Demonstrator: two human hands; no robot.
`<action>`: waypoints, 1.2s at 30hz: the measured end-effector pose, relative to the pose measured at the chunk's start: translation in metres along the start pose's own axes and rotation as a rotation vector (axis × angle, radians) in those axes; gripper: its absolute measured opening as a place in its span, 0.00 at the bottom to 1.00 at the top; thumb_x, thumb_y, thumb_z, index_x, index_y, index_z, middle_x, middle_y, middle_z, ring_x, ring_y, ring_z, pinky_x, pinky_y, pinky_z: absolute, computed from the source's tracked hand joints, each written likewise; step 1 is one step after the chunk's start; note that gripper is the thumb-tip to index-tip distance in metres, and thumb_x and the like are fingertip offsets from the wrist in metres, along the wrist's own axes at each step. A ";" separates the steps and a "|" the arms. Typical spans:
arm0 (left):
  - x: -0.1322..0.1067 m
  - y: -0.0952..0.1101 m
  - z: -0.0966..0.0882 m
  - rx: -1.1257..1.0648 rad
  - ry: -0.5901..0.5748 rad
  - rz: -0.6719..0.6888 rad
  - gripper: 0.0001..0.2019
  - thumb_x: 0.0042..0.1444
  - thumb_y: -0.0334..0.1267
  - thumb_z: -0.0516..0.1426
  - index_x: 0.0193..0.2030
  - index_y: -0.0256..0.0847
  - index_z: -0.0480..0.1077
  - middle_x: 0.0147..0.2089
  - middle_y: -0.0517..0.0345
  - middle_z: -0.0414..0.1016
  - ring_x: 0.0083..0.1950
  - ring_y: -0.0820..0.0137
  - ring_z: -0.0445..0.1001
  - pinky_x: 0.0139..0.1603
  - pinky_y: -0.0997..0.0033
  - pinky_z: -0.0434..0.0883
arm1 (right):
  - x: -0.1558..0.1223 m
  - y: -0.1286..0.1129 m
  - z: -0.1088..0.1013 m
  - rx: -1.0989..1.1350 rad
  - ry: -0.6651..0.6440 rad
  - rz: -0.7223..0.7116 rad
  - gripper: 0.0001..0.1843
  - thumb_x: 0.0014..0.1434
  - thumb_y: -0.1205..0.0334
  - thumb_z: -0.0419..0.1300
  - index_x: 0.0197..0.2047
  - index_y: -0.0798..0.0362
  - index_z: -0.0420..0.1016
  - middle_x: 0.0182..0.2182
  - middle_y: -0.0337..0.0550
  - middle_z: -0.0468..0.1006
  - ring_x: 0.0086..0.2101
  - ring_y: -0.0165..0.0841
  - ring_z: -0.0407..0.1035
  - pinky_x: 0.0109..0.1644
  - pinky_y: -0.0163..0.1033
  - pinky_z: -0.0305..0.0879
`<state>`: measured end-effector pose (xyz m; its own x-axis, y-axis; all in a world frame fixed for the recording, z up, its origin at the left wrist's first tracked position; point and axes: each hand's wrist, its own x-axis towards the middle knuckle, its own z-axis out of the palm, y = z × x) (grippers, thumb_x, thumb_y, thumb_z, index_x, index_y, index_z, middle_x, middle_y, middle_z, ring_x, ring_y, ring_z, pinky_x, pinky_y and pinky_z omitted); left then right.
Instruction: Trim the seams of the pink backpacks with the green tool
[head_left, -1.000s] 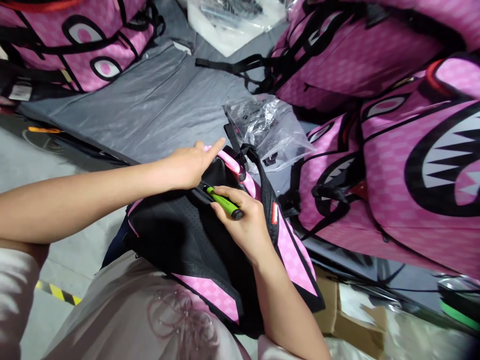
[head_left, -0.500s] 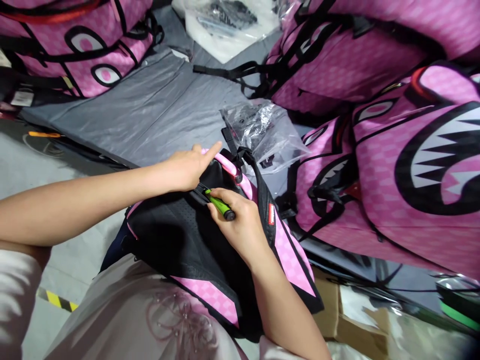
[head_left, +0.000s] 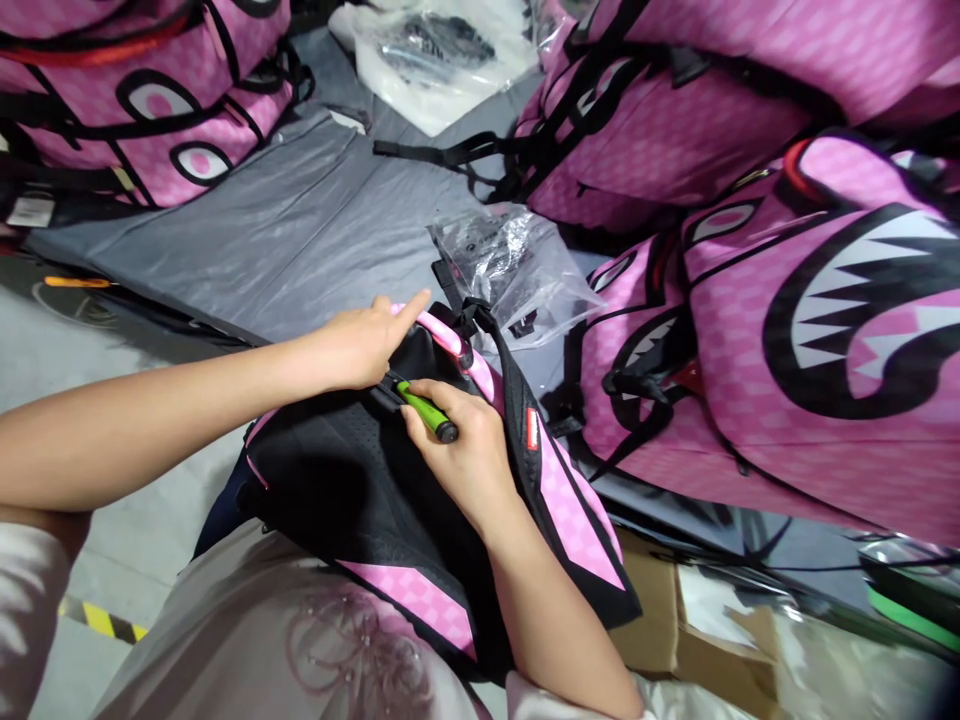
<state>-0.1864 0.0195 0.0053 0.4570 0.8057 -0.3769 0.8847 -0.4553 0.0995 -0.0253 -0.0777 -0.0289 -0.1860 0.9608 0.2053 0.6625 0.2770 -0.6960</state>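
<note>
A black and pink backpack (head_left: pixel 337 480) rests against my front, its black padded side facing up. My left hand (head_left: pixel 360 345) grips its top edge by the pink carry handle (head_left: pixel 442 335), index finger stretched along that handle. Closed in my right hand (head_left: pixel 469 440) is a green pen-like tool (head_left: pixel 426 410) with a black end. Its far tip meets the black fabric close to my left hand, and the exact contact is hidden. A black shoulder strap (head_left: pixel 514 385) with a small red label runs beside my right hand.
A grey-covered table (head_left: pixel 300 230) lies ahead, with a clear plastic bag (head_left: pixel 517 270) just beyond the backpack. Pink shark-face backpacks (head_left: pixel 795 440) crowd the right, and more pink backpacks (head_left: pixel 172 120) are stacked at left. A cardboard box (head_left: pixel 652 620) stands below at right.
The view has shifted slightly, so most things sit a little further left. Both hands keep their holds on the backpack and the green tool, with hardly any visible movement between them.
</note>
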 end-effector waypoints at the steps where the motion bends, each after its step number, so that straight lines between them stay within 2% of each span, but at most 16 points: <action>1: 0.000 0.000 0.000 -0.001 0.000 -0.002 0.48 0.61 0.34 0.57 0.77 0.46 0.27 0.64 0.38 0.63 0.53 0.53 0.78 0.46 0.63 0.74 | 0.000 0.000 0.000 0.021 -0.007 0.002 0.08 0.61 0.65 0.63 0.45 0.51 0.80 0.43 0.43 0.86 0.42 0.39 0.81 0.49 0.42 0.74; 4: -0.001 -0.001 0.000 0.003 0.001 -0.007 0.48 0.61 0.34 0.57 0.77 0.46 0.27 0.64 0.38 0.63 0.52 0.52 0.79 0.46 0.61 0.74 | 0.000 0.000 0.001 0.001 -0.002 0.040 0.08 0.61 0.64 0.63 0.44 0.50 0.80 0.42 0.42 0.86 0.40 0.38 0.81 0.47 0.42 0.74; 9: 0.000 -0.002 0.002 -0.002 0.015 -0.002 0.48 0.61 0.34 0.57 0.77 0.46 0.27 0.63 0.38 0.64 0.52 0.51 0.79 0.46 0.60 0.74 | 0.000 0.000 0.002 0.068 -0.001 0.015 0.09 0.61 0.64 0.64 0.46 0.50 0.80 0.44 0.42 0.86 0.43 0.37 0.81 0.50 0.41 0.73; 14: 0.000 -0.002 0.003 -0.003 0.020 -0.004 0.48 0.61 0.35 0.57 0.78 0.48 0.27 0.63 0.39 0.64 0.53 0.52 0.78 0.47 0.61 0.74 | 0.001 -0.001 0.008 0.012 0.031 0.034 0.09 0.62 0.64 0.63 0.46 0.50 0.80 0.45 0.43 0.86 0.43 0.39 0.81 0.50 0.43 0.72; 17: -0.002 -0.001 0.000 0.001 0.017 -0.001 0.47 0.61 0.36 0.57 0.78 0.47 0.28 0.63 0.39 0.64 0.54 0.52 0.78 0.48 0.62 0.74 | 0.001 -0.007 0.006 -0.023 -0.016 0.069 0.08 0.61 0.64 0.63 0.44 0.49 0.80 0.42 0.42 0.86 0.41 0.39 0.81 0.48 0.42 0.72; 20: -0.004 -0.003 -0.003 0.000 0.000 -0.005 0.47 0.62 0.37 0.56 0.78 0.45 0.28 0.64 0.37 0.64 0.56 0.50 0.77 0.48 0.61 0.74 | -0.002 -0.018 -0.016 -0.046 -0.021 0.077 0.03 0.61 0.63 0.64 0.39 0.49 0.79 0.38 0.41 0.86 0.39 0.38 0.80 0.48 0.43 0.72; 21: -0.004 -0.004 -0.003 0.003 -0.005 -0.003 0.47 0.62 0.37 0.56 0.78 0.45 0.28 0.65 0.36 0.64 0.56 0.50 0.77 0.48 0.61 0.74 | -0.003 -0.021 -0.028 -0.008 0.009 0.050 0.02 0.61 0.63 0.63 0.38 0.49 0.78 0.40 0.42 0.85 0.41 0.38 0.80 0.49 0.42 0.72; 23: -0.002 -0.006 -0.003 0.016 -0.007 0.008 0.46 0.63 0.38 0.56 0.78 0.44 0.28 0.65 0.36 0.63 0.57 0.49 0.77 0.48 0.61 0.74 | -0.002 -0.019 -0.057 0.046 0.157 0.003 0.03 0.62 0.62 0.61 0.36 0.49 0.76 0.44 0.43 0.84 0.45 0.37 0.79 0.52 0.41 0.72; 25: 0.001 -0.008 -0.002 0.028 -0.004 0.018 0.46 0.63 0.38 0.55 0.78 0.44 0.27 0.65 0.36 0.63 0.57 0.49 0.77 0.48 0.61 0.74 | 0.006 -0.003 -0.084 -0.020 0.364 0.023 0.07 0.65 0.64 0.55 0.40 0.49 0.75 0.46 0.45 0.83 0.47 0.37 0.78 0.53 0.41 0.72; 27: 0.003 -0.009 -0.001 0.030 -0.004 0.021 0.46 0.63 0.38 0.55 0.78 0.45 0.27 0.65 0.37 0.64 0.56 0.49 0.77 0.47 0.61 0.74 | 0.024 0.028 -0.103 -0.179 0.467 0.129 0.15 0.66 0.67 0.50 0.52 0.52 0.72 0.45 0.48 0.83 0.46 0.37 0.78 0.52 0.40 0.72; 28: 0.005 -0.009 0.000 0.028 -0.004 0.021 0.46 0.63 0.38 0.55 0.78 0.44 0.28 0.64 0.37 0.65 0.56 0.49 0.77 0.47 0.61 0.74 | 0.037 0.048 -0.107 -0.281 0.427 0.209 0.19 0.67 0.67 0.48 0.57 0.54 0.70 0.45 0.49 0.83 0.46 0.37 0.78 0.51 0.40 0.71; 29: 0.006 -0.010 0.000 0.026 -0.006 0.024 0.46 0.63 0.38 0.55 0.78 0.44 0.28 0.64 0.37 0.65 0.55 0.49 0.77 0.47 0.60 0.74 | 0.050 0.069 -0.109 -0.414 0.326 0.298 0.20 0.67 0.67 0.47 0.59 0.56 0.70 0.47 0.52 0.82 0.47 0.37 0.78 0.52 0.39 0.71; 31: 0.007 -0.010 0.001 0.027 -0.007 0.022 0.45 0.63 0.38 0.54 0.78 0.43 0.28 0.63 0.36 0.65 0.55 0.49 0.77 0.47 0.59 0.74 | 0.078 0.109 -0.104 -0.702 -0.012 0.487 0.20 0.70 0.64 0.47 0.58 0.56 0.73 0.50 0.55 0.81 0.51 0.41 0.76 0.53 0.40 0.69; 33: 0.009 -0.010 0.001 0.030 -0.011 0.013 0.45 0.63 0.38 0.54 0.78 0.43 0.27 0.64 0.35 0.64 0.57 0.49 0.77 0.49 0.59 0.74 | 0.102 0.138 -0.093 -0.772 -0.146 0.534 0.18 0.70 0.60 0.52 0.55 0.58 0.76 0.50 0.59 0.81 0.51 0.44 0.76 0.52 0.40 0.69; 36: 0.012 -0.011 0.000 0.019 -0.019 0.008 0.45 0.64 0.38 0.54 0.78 0.43 0.28 0.66 0.35 0.63 0.59 0.50 0.76 0.51 0.58 0.74 | 0.126 0.161 -0.075 -0.808 -0.226 0.510 0.21 0.67 0.56 0.59 0.58 0.62 0.74 0.55 0.63 0.78 0.53 0.44 0.75 0.52 0.39 0.68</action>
<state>-0.1903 0.0345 -0.0001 0.4620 0.7948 -0.3935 0.8792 -0.4688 0.0852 0.1124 0.0874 -0.0634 0.1818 0.9659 -0.1846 0.9833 -0.1787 0.0334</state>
